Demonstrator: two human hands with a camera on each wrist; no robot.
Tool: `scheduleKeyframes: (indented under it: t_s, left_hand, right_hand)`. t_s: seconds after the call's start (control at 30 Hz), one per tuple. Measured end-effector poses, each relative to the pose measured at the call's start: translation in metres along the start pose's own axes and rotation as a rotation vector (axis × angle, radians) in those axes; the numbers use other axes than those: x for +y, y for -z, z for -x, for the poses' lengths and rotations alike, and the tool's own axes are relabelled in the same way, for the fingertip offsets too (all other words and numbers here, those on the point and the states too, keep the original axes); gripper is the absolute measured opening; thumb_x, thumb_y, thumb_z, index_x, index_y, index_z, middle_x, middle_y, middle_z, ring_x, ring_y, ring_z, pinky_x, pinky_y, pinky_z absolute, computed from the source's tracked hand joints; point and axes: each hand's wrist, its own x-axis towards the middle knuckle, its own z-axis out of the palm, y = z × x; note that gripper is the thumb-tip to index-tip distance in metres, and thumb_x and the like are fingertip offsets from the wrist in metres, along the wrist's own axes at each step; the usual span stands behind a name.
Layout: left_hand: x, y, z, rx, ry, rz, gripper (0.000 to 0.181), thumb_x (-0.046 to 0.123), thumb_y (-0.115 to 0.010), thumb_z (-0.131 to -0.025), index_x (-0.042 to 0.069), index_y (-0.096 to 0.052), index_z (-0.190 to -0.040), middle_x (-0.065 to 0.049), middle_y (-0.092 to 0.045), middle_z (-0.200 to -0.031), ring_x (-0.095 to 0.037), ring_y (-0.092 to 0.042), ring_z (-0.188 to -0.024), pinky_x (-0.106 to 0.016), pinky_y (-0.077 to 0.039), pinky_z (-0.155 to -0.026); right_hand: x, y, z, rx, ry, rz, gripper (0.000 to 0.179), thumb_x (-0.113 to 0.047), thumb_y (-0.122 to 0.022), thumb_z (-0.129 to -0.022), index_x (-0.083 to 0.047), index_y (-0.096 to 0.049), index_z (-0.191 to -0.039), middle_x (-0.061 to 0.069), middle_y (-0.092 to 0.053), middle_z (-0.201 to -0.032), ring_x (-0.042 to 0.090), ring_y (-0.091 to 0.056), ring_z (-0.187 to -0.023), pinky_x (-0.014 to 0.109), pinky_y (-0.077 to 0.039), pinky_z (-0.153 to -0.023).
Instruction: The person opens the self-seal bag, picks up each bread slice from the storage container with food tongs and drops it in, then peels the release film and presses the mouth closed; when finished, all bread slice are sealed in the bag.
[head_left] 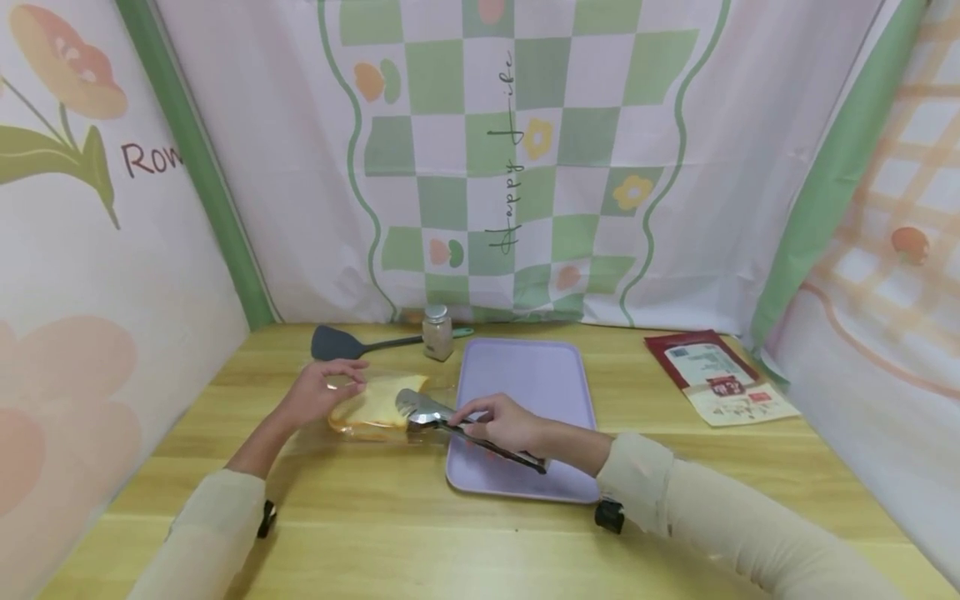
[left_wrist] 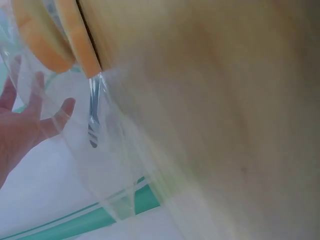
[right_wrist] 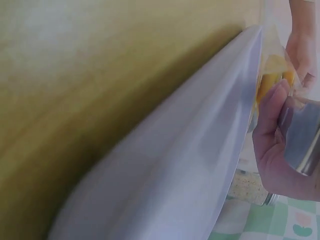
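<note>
Sliced bread (head_left: 377, 402) lies in a clear plastic bag (head_left: 444, 385) left of the lilac tray (head_left: 522, 367). My left hand (head_left: 321, 392) is at the bag's left end. In the left wrist view the left hand (left_wrist: 27, 117) has its fingers spread, seen through the film, below two bread slices (left_wrist: 80, 37). My right hand (head_left: 501, 423) grips metal tongs (head_left: 427, 410) over the tray's left edge, their head overlapping the bread's right side. The right wrist view shows the right hand's thumb (right_wrist: 273, 102) against the tongs (right_wrist: 303, 132).
Behind the bread lie a dark spatula (head_left: 337, 343) and a glass jar (head_left: 437, 335) with a metal lid. At the back right is a red and cream food pouch (head_left: 720, 379). Printed curtains (head_left: 525, 167) hang around the wooden table (head_left: 360, 533).
</note>
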Motion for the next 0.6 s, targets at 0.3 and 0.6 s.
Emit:
scheduleKeyframes:
  t_s: [0.3, 0.6]
  left_hand:
    - [-0.0001, -0.0009, 0.0002, 0.015, -0.026, 0.026, 0.008, 0.003, -0.073, -0.088, -0.002, -0.073, -0.093, -0.023, -0.066, -0.123, -0.046, -0.054, -0.123, -0.064, -0.027, -0.110]
    - [-0.0040, -0.0002, -0.0004, 0.003, -0.063, -0.042, 0.005, 0.003, -0.074, -0.087, 0.001, -0.074, -0.092, -0.022, -0.067, -0.120, -0.043, -0.060, -0.117, -0.060, -0.037, -0.106]
  right_hand:
    - [-0.0033, -0.0017, -0.0065, 0.014, 0.009, 0.079, 0.022, -0.005, -0.061, -0.097, -0.013, -0.074, -0.113, 0.009, -0.067, -0.122, 0.014, -0.063, -0.082, 0.028, -0.051, -0.061]
    - [0.0034, 0.0062, -0.0088, -0.044, 0.048, 0.084, 0.022, -0.010, -0.064, -0.096, -0.011, -0.073, -0.116, 0.011, -0.063, -0.130, 0.012, -0.062, -0.089, 0.027, -0.052, -0.068]
